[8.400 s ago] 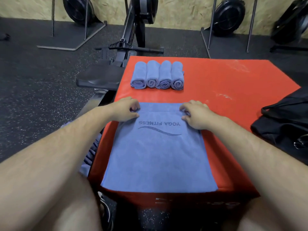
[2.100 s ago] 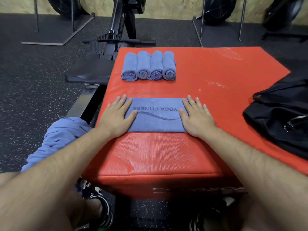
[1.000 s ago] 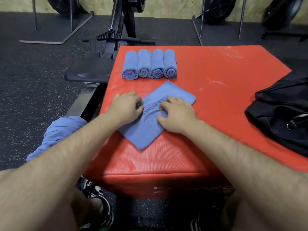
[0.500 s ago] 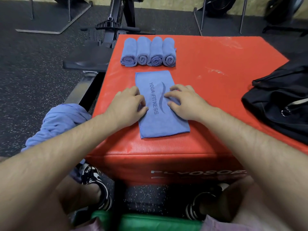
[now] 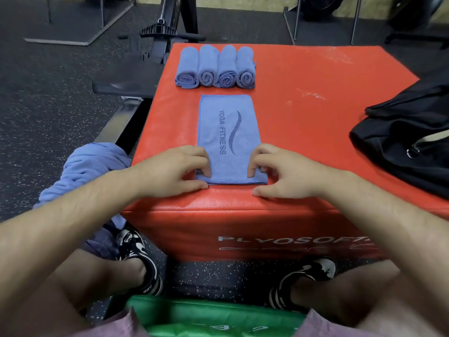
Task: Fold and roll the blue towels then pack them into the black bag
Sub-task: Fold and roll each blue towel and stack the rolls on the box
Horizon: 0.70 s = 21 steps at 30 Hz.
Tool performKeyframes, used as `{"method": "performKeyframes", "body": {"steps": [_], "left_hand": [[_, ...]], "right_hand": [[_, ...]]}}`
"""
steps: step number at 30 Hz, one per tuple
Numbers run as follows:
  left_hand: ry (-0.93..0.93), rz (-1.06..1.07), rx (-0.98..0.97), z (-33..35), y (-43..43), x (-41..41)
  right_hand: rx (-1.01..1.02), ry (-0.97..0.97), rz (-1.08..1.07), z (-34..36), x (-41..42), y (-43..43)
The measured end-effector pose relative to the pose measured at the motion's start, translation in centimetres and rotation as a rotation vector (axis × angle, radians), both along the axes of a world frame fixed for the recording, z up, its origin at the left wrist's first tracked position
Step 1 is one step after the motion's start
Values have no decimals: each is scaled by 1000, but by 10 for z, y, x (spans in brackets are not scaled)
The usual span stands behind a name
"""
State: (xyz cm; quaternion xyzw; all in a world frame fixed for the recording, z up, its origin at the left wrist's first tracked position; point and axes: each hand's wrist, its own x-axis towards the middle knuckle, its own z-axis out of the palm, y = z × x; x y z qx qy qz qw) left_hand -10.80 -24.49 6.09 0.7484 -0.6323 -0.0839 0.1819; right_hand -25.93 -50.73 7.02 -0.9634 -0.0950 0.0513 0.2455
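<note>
A folded blue towel [image 5: 229,132] printed "YOGA FITNESS" lies lengthwise on the red plyo box [image 5: 303,113]. My left hand [image 5: 175,170] pinches its near left corner and my right hand [image 5: 281,172] pinches its near right corner, fingers curled over the near edge. Several rolled blue towels [image 5: 215,66] lie side by side just beyond the flat one. The black bag [image 5: 403,139] sits slumped on the box's right side.
A pile of loose blue towels [image 5: 90,171] hangs at the box's left, by my left knee. A rowing machine [image 5: 155,45] stands behind the box on dark rubber floor. A green pad [image 5: 213,314] lies under me, my shoes at the box's base.
The towel was folded into a narrow strip, turned lengthwise and slid nearer. Both hands slid from its middle to its near corners.
</note>
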Motion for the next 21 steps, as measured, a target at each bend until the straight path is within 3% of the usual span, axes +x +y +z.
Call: {"method": "performKeyframes", "body": {"steps": [12, 21], "left_hand": [[-16, 66, -22, -8, 9, 4], [-156, 79, -82, 2, 7, -3]], "right_hand": [[52, 27, 0, 0, -3, -13], [-127, -209, 52, -1, -8, -4]]}}
